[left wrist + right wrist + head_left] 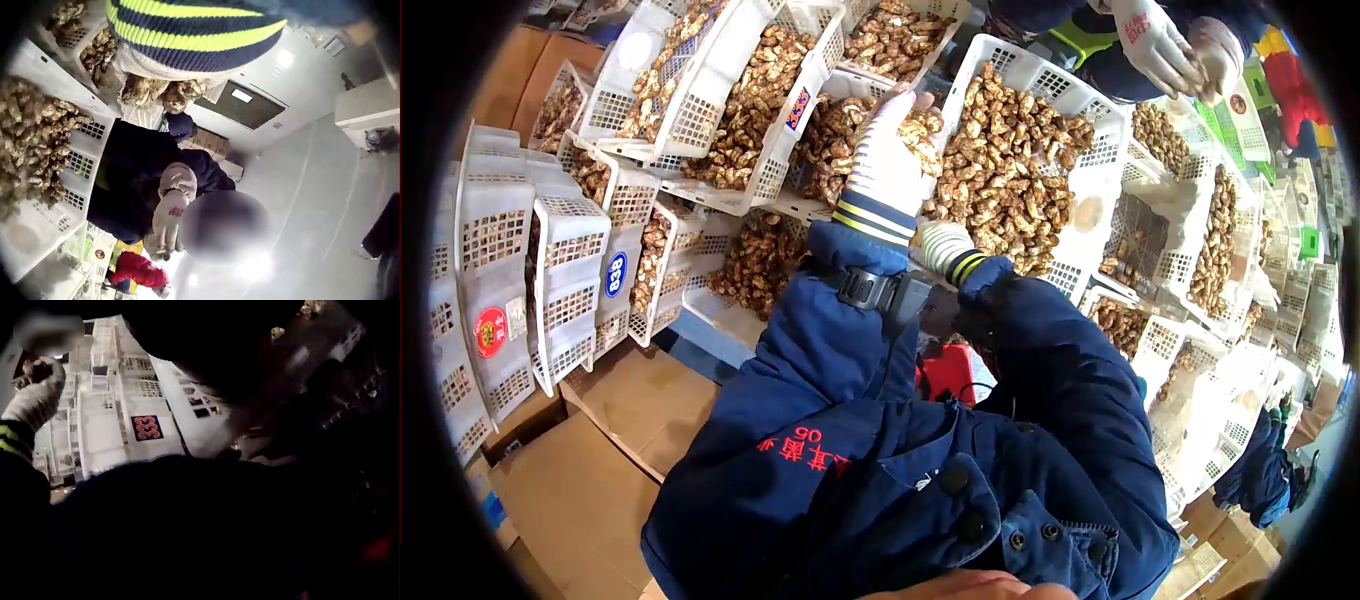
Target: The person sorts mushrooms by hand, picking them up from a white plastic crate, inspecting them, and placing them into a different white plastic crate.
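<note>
My left hand (888, 155), in a white glove with a striped cuff, is raised over the crates and grips a few brown mushrooms (922, 138). Knobbly pieces (178, 95) poke out past the glove in the left wrist view. From the right wrist view, that hand (36, 400) has its fingers curled round a clump (36, 370). Lower, my gloved right hand (945, 245) is at the near left edge of a large white crate (1090, 215) of mushrooms; its fingers are hidden, and its own wrist view is too dark to show them.
White crates of mushrooms (765, 95) stand left and right of my arms. Upright crates (495, 240) line the far left, above cardboard boxes (575, 490). Across from me, another person's gloved hands (1160, 50) are over the crates. A red object (947, 372) is below my arms.
</note>
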Demonstrator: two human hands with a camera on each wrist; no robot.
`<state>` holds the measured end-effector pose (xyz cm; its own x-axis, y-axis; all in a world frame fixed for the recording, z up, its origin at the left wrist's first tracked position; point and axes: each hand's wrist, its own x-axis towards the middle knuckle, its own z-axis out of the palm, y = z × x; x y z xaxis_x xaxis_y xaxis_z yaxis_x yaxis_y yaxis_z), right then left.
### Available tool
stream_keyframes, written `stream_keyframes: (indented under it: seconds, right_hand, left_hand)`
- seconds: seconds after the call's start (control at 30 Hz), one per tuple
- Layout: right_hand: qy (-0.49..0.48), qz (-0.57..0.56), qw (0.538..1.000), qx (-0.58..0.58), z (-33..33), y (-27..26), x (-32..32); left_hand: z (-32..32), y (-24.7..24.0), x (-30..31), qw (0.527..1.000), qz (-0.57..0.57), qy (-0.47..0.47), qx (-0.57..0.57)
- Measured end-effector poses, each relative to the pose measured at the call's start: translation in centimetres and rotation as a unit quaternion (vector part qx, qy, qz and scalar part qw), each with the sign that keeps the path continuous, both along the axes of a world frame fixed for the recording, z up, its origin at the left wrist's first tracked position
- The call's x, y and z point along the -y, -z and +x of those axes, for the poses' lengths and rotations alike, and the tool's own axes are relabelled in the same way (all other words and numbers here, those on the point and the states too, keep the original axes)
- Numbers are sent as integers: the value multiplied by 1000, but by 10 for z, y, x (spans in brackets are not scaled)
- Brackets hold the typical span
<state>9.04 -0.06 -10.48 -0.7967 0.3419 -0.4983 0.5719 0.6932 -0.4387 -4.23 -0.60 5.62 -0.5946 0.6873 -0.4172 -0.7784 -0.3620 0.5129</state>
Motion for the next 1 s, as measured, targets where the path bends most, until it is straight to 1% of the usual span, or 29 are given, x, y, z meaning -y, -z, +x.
stream_keyframes:
  seconds: [0.1,0.13,0.17,0.23,0.27,0.3,0.33,0.37,0.4,0.43,0.47,0.5,0.57,0.6,0.67,0.7,0.73,0.77,0.8,0.83,0.9,0.97,1.0]
  right_hand:
    - [-1,-5,1000,19,5,2,-7]
    - [-6,17,1000,-24,6,8,-8]
    - [-13,-18,1000,-4,8,10,-16]
    - [4,-128,992,6,11,9,-39]
    - [39,-210,977,9,13,8,-51]
    - [124,-435,887,-94,25,24,-62]
    - [141,-422,890,-99,35,21,-79]
    - [156,-409,893,-103,41,13,-93]
    - [221,-491,835,-112,48,-1,-100]
    - [284,-566,765,-119,55,-15,-103]
    - [317,-587,732,-141,60,-23,-105]
    - [344,-617,690,-157,64,-21,-105]
    - [326,-681,631,-181,69,-14,-109]
    - [339,-674,631,-180,72,-10,-111]
    - [296,-716,600,-199,70,-9,-112]
    - [274,-736,583,-209,70,-5,-114]
    - [261,-750,569,-215,69,12,-117]
    - [272,-741,575,-218,66,1,-114]
    - [283,-731,580,-221,59,-22,-108]
    - [294,-722,585,-223,56,-34,-104]
    - [339,-686,600,-234,56,-26,-105]
    - [382,-634,620,-259,59,-13,-108]
    - [417,-617,616,-256,58,-19,-105]
  left_hand:
    - [1,3,-1,999,9,11,39]
    - [0,3,-1,999,7,9,34]
    - [-1,3,-1,1000,5,7,30]
    - [0,3,-1,1000,7,4,28]
    - [0,4,-2,1000,10,2,30]
    - [0,5,-1,999,12,-1,31]
    - [-4,13,-4,997,31,5,71]
    - [-5,13,-3,997,29,4,67]
    - [-5,12,-2,998,27,3,62]
    - [-6,11,-1,998,25,2,58]
    - [-7,12,-2,997,33,-2,66]
    - [-8,13,0,998,36,5,50]
    - [-8,13,3,999,39,20,17]
    - [-6,14,5,998,26,24,-52]
    - [-3,12,8,993,29,9,-118]
    - [-4,13,7,992,30,10,-123]
    - [-5,14,6,991,31,11,-128]
    - [-7,20,4,994,31,20,-105]
    - [-9,25,3,996,30,29,-82]
    - [-9,24,3,995,30,28,-89]
    - [-8,25,3,994,27,25,-102]
    - [-9,27,3,998,42,22,-52]
    - [-9,28,3,998,49,21,-27]
